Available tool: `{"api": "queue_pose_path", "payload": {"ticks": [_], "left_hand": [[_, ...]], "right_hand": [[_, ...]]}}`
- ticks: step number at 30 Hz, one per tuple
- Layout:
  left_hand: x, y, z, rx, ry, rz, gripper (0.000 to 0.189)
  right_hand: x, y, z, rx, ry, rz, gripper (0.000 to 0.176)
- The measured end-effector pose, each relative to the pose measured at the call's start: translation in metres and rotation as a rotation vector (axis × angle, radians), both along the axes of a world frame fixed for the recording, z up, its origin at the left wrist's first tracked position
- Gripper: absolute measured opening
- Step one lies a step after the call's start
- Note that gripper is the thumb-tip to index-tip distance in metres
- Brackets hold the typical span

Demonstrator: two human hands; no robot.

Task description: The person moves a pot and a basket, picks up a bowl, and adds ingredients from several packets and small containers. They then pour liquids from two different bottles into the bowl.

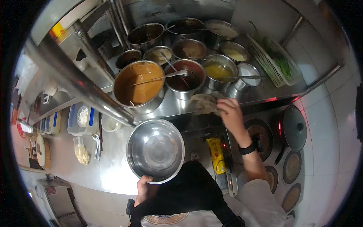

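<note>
A wide stainless steel mixing bowl (155,151), bare inside, is in front of me. My left hand (142,189) grips its near rim, thumb over the edge and the other fingers mostly out of sight. Out to the right, my right hand (230,109) is closed on a crumpled grey-brown cloth (206,103). The cloth is at the front edge of the steel shelf, just below the pots. Nearest to it are a pot of dark red sauce (184,77) with a spoon and ladle, and a pot of yellow liquid (219,70).
A large pot of orange-brown sauce (139,85) and several other pots crowd the shelf. A white basket of greens (276,62) stands at the right. Below are a lidded pan (294,128), round burners and a yellow packet (215,153). A thick metal pole (83,87) crosses the left side.
</note>
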State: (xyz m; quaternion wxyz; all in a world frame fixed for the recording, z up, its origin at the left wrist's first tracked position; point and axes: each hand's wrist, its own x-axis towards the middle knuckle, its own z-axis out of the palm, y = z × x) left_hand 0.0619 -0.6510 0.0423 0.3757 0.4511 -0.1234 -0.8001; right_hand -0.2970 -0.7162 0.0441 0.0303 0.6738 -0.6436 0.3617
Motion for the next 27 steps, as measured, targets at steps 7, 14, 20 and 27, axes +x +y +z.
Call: {"api": "queue_pose_path", "payload": {"ticks": [7,14,20,27], "left_hand": [[-0.026,-0.013,0.011,-0.026,0.048,-0.046,0.058],[-0.008,-0.01,0.0,-0.1,0.046,-0.086,0.057],[0.062,0.02,-0.035,0.127,-0.061,-0.029,0.039],[0.161,0.082,-0.06,-0.08,-0.005,0.386,0.034]], "right_hand": [[-0.146,0.046,-0.021,0.0,0.083,-0.311,0.027],[-0.294,0.065,-0.046,0.02,0.277,-0.687,0.031],[-0.236,0.062,-0.091,0.239,0.132,-0.45,0.036],[0.12,0.068,-0.127,0.806,-1.015,0.168,0.04]]}}
